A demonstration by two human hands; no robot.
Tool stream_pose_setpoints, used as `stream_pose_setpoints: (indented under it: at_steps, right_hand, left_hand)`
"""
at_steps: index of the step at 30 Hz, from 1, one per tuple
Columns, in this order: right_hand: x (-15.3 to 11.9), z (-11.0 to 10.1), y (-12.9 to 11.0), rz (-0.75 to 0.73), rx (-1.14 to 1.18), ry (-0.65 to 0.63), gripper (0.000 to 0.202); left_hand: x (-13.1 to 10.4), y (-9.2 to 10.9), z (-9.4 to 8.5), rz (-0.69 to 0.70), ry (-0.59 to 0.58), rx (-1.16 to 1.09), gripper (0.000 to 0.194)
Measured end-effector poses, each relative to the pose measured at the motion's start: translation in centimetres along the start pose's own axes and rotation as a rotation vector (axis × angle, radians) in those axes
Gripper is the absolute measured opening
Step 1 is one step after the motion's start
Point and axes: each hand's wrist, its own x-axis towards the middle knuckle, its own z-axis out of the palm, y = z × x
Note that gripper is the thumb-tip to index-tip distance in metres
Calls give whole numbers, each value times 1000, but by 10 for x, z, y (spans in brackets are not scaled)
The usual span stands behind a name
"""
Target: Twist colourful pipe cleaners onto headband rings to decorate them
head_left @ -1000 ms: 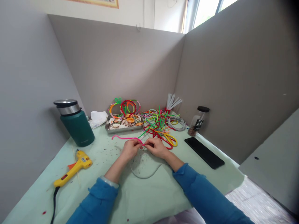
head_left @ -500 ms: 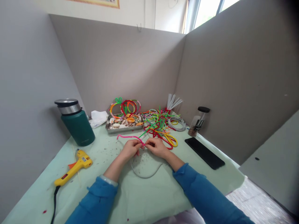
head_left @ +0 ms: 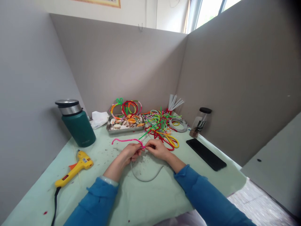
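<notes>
Near the middle of the table my left hand pinches a bright pink pipe cleaner, whose loose end stretches off to the left above the hand. The fingertips of my right hand press together on the pink strand just beside the left fingertips. A thin grey cord curves below both hands, running up to the left fingers, and its free end lies under my right wrist. Where the pink strand meets the cord is too small to make out clearly.
A metal tray of shells stands behind the hands, with colourful rings above it. Tangled pipe cleaners lie right of it. A green bottle and yellow glue gun are left; a black phone and clear jar are right.
My left hand has shifted slightly left and its fingers have curled in more. The pink strand's loose end has moved left and a little lower. My right hand has barely moved.
</notes>
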Motion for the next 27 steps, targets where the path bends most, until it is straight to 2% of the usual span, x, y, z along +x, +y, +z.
stream_pose_setpoints:
  at_steps: [3, 9, 12, 20, 27]
  right_hand:
    - [0, 0, -1, 1, 10, 4, 10]
    - [0, 0, 1, -15, 20, 12, 8]
    - [-1, 0, 2, -12, 9, 15, 8]
    - [0, -1, 0, 10, 3, 7, 9]
    - [0, -1, 0, 15, -15, 5, 9]
  left_hand:
    - [-2, 1, -1, -57, -40, -73, 29]
    - [0, -1, -3, 33, -79, -35, 44]
    - [2, -4, -3, 65, -37, 13, 45]
    - [0, -4, 0, 179, 79, 297, 31]
    - [5, -7, -1, 346, 127, 493, 29]
